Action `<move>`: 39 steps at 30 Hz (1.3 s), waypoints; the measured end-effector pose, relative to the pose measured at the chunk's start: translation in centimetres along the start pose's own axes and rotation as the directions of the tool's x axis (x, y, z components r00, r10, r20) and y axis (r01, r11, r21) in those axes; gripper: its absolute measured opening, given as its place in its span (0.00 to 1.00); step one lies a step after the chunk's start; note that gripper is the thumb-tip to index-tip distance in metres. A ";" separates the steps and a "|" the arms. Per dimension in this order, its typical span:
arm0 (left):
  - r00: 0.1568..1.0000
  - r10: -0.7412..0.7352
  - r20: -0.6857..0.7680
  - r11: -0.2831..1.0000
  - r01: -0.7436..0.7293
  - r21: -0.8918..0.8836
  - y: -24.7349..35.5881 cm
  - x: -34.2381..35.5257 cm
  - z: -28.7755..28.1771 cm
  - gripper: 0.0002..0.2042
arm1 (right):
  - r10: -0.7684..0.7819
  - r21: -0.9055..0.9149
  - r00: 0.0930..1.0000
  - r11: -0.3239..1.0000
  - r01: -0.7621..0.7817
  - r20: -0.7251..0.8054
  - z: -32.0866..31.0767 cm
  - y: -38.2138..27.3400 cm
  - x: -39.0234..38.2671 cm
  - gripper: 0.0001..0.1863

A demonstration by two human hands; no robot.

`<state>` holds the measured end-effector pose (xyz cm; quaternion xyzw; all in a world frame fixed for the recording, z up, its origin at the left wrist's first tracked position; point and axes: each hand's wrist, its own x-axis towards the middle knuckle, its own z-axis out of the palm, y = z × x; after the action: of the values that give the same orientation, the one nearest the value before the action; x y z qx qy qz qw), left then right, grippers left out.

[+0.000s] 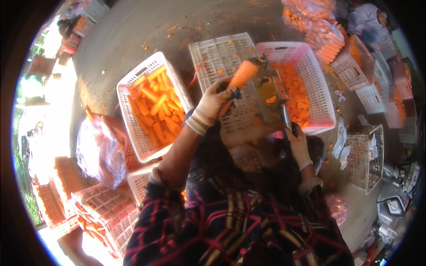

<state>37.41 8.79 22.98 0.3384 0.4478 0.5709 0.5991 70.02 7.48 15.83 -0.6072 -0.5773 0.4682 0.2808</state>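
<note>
My gloved left hand (212, 103) grips a peeled carrot (243, 75), tilted upward over a wooden board (239, 137) resting on an upturned white crate (211, 55). My right hand (296, 144) is closed on the handle of a long metal blade (285, 113) mounted at the board's right side. A small orange piece (270, 99) lies beside the blade. To the left, a white basket (127, 82) holds several whole peeled carrots (157, 106); to the right, a pink-white basket (321, 102) holds cut carrot pieces (293, 93).
Bags of carrots (321, 37) and stacked crates (355, 66) stand at upper right. A wire cage (364, 157) is right of me. A plastic bag (100, 150) and red crates (102, 213) sit at left. Carrot scraps (171, 28) litter the floor (124, 26).
</note>
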 end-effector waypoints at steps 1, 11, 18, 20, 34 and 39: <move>0.994 -0.030 0.101 1.000 0.030 0.005 -1.5 0.9 0.4 0.21 | -0.029 0.024 0.999 0.999 0.028 0.034 -0.4 0.7 0.1 0.19; 0.975 -0.011 -0.220 0.855 0.123 0.504 -12.2 2.3 2.6 0.12 | 0.066 0.253 0.997 0.965 -0.073 0.037 -1.4 -0.6 0.1 0.11; 0.970 0.170 -0.176 0.744 -0.009 0.668 -11.6 2.5 3.2 0.16 | 0.258 0.245 0.963 0.932 -0.269 0.078 -3.0 -7.5 -1.1 0.14; 0.967 0.183 -0.177 0.711 -0.005 0.704 -11.1 3.0 3.6 0.15 | 0.274 0.246 0.957 0.925 -0.291 0.100 -3.5 -10.7 -1.8 0.13; 0.975 0.162 -0.153 0.742 -0.018 0.670 -10.4 3.4 4.2 0.16 | 0.214 0.020 0.977 0.977 -0.214 0.021 -1.9 -5.4 -0.9 0.18; 0.970 0.193 -0.148 0.727 -0.041 0.686 -11.6 4.1 4.2 0.15 | -0.163 -0.223 0.978 0.966 0.131 -0.132 1.2 4.3 0.5 0.22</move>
<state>45.48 11.85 13.25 0.4992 0.6628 0.4374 0.3467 70.80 6.98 11.41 -0.6225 -0.6450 0.3347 0.2905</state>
